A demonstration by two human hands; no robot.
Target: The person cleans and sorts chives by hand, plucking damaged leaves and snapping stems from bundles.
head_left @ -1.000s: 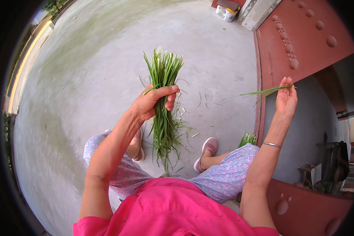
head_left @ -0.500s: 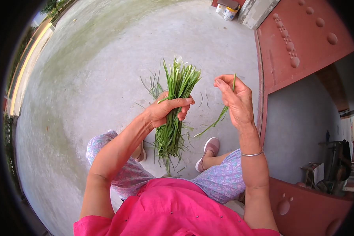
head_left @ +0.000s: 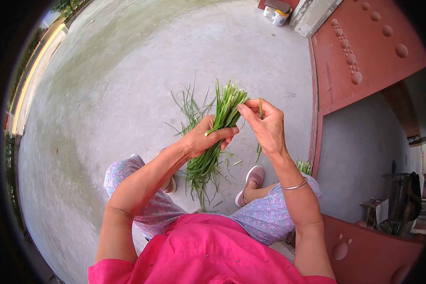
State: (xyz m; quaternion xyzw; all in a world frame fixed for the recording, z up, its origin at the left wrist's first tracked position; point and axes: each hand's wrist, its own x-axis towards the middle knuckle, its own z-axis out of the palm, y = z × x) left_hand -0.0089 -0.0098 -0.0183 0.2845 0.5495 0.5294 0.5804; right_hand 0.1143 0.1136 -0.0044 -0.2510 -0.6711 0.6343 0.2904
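My left hand (head_left: 199, 136) is wrapped round a bunch of garlic chives (head_left: 228, 108), the pale cut ends pointing up and away and the long green leaves hanging below the fist. Close to those pale ends, my right hand (head_left: 267, 127) is pinched, its thumb and fingertips at the bunch's right edge. A loose chive stalk (head_left: 259, 150) runs through the right fingers and dangles below them. Whether the fingertips also grip a stem of the bunch is hard to see. Thin loose leaves (head_left: 187, 110) lie on the floor behind the left hand.
Grey concrete floor (head_left: 128, 85) spreads ahead. More cut greens (head_left: 303, 166) show beside my right knee. A red metal door (head_left: 333, 90) stands at the right, with a dim room behind it. White buckets (head_left: 275, 16) sit at the far wall. My shoes (head_left: 251, 183) flank the loose leaves.
My right hand has moved left to the top of the bunch. The bunch has tilted to the right and dropped slightly. Greens beside my right knee have come into view.
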